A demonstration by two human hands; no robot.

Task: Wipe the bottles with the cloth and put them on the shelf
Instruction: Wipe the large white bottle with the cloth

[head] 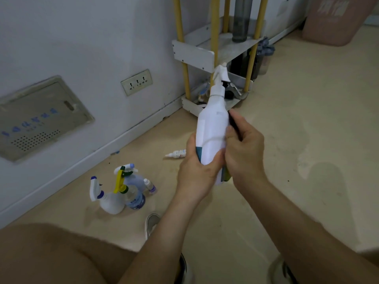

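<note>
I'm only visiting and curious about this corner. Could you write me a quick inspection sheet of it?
Surface: beige floor, scuffed, with dark specks.
Job's things: white spray bottle held up, tilted; dark cloth against it, mostly hidden; bottle cluster standing on the floor; shelf with yellow posts.
Clutter: small bottle lying on the floor; grey rag beside the shelf.
Hands: left hand grips the spray bottle's base; right hand holds the cloth to its side.
Cables: nothing seen.
Surroundings: socket and vented panel on the wall; pink bin.
</note>
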